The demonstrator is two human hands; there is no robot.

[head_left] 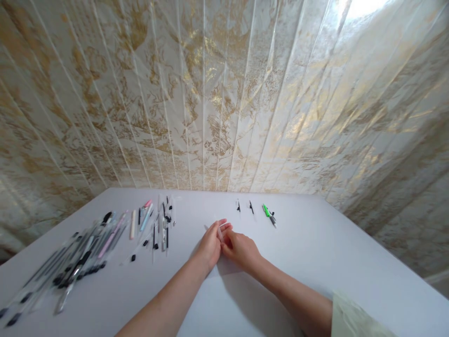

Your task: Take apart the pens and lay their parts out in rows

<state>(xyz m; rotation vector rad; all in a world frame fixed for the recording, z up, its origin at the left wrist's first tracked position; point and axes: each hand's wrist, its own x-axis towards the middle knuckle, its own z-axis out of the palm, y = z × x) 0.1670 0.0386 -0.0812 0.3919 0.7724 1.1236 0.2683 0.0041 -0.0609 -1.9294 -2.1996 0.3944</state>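
My left hand [210, 245] and my right hand [242, 249] meet over the middle of the white table. Between their fingers is a slim pale translucent tube [220, 232], like a pen barrel. The left fingers wrap around it, while the right thumb and fingers pinch at its near end. Fingers cover much of the tube, so its full length and tip are hidden. Beyond the right hand lie two small black pen parts [251, 207] and a green and grey pen [269, 215] with a small black piece beside it.
On the left of the white table [315, 281] lies a large spread of pens [80, 252], mostly clear and black. Nearer the hands are loose barrels, caps and refills [164, 224], a cream pen [133, 224] and a light blue one [145, 219]. A gold-patterned curtain [217, 117] hangs behind.
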